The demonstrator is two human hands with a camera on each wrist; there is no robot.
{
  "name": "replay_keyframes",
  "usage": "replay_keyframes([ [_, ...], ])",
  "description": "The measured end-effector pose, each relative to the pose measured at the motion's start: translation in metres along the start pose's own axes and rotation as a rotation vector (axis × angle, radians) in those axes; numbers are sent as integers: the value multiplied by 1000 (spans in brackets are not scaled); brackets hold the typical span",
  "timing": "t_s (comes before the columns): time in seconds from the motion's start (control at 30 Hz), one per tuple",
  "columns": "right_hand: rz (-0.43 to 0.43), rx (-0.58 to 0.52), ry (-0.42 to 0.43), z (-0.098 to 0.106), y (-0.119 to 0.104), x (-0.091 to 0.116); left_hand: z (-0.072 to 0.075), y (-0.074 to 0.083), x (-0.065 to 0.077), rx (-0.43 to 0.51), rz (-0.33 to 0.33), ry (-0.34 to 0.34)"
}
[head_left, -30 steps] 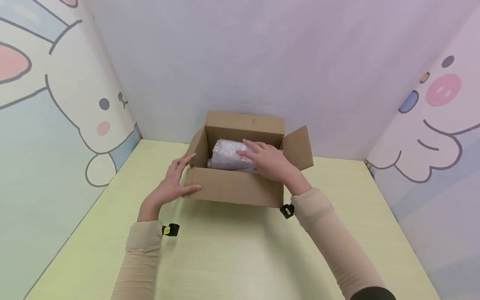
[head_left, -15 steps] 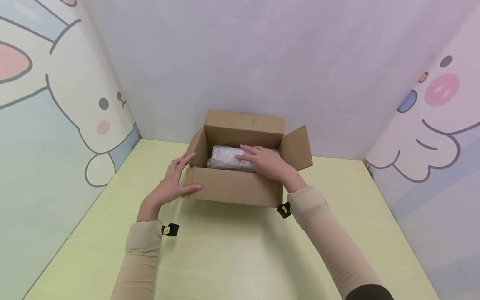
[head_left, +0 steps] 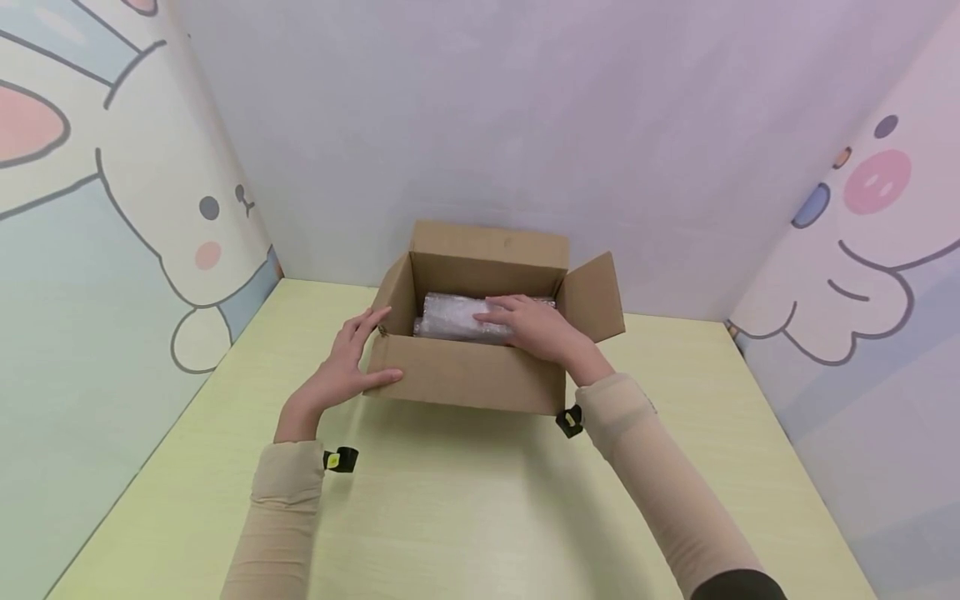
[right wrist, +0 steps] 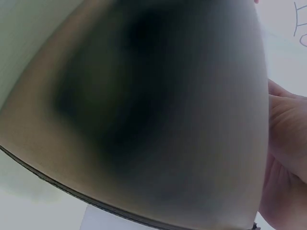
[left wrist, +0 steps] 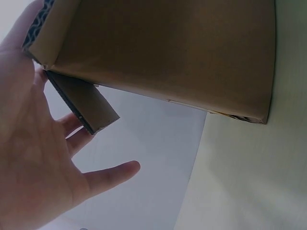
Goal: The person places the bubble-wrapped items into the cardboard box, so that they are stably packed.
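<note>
One cardboard box stood on the surface, near its far edge and about midway between the left and right edges. Inside lay one bubble-wrapped bundle; no other loose item showed on the surface. Four flaps were open: the far one upright, the right one leaning outward, the left one angled out, and the near one folded down along the front wall.

Two hands were at work. The left hand rested open against the box's near-left corner, fingers straight on the left flap and thumb along the front wall; the left wrist view showed the same palm flat beside the cardboard. The right hand reached over the front wall into the box and lay on the bundle with fingers extended, pressing rather than curling round it. The right wrist view gave only blurred brown cardboard close to the lens, with part of the hand at the right edge.

The bundle's long axis ran left to right, parallel to the box's front wall, and it sat low toward the bottom, filling most of the width. The box's long side also ran left to right. A narrow strip of surface lay between the box and the far edge; wide bare room stretched toward the near edge and to both sides.
</note>
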State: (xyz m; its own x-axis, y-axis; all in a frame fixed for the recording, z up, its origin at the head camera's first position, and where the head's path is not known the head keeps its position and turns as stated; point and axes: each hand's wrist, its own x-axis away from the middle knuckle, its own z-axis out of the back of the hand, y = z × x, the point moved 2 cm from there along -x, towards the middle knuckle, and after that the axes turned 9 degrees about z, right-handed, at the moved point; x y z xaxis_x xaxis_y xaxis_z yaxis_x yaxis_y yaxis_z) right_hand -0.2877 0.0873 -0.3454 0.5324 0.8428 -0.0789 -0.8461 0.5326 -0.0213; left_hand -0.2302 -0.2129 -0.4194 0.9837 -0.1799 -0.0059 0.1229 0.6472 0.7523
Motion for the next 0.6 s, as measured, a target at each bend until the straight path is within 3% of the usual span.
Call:
replay_keyframes([
  [0.33, 7, 9, 5, 2, -1, 3, 2, 1, 1, -4, 3, -9],
  [0.6, -32, -92, 37, 20, -2, 19, 9, 5, 0, 1, -19, -40],
])
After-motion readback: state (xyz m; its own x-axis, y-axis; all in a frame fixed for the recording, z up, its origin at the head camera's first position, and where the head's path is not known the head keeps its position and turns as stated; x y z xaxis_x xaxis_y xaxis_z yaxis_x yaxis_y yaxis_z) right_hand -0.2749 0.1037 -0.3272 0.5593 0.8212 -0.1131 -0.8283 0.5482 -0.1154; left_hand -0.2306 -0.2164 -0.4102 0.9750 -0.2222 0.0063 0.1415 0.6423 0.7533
